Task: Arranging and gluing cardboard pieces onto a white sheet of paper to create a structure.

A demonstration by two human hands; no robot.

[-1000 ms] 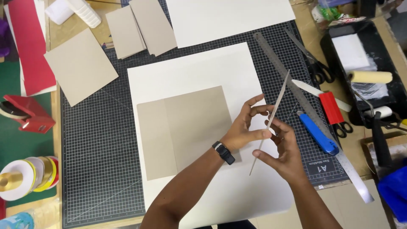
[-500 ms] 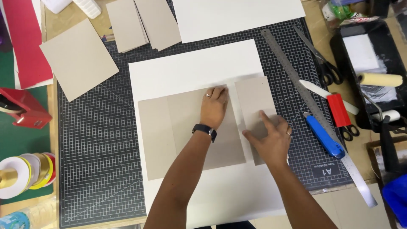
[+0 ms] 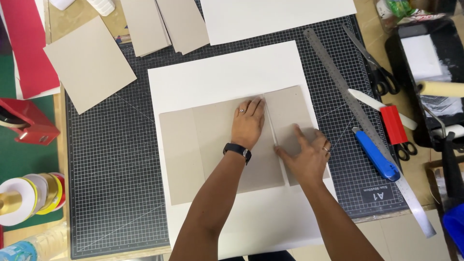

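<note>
Left hand [image 3: 249,121] flat, fingers together, pressing the large grey board [image 3: 212,150]. Right hand [image 3: 307,152] flat, fingers spread, on the narrower grey board [image 3: 290,111] just beside it. Neither hand grips anything. Thin gap between the boards, possibly a slim spine strip [image 3: 271,128] there, hard to tell. Both boards lie on a white sheet [image 3: 227,72] on the cutting mat [image 3: 111,159]. Steel ruler [image 3: 348,96] and blue utility knife [image 3: 376,154] lie right of them.

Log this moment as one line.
left hand: flat on grey board | right hand: flat on right board | under: white sheet
</note>
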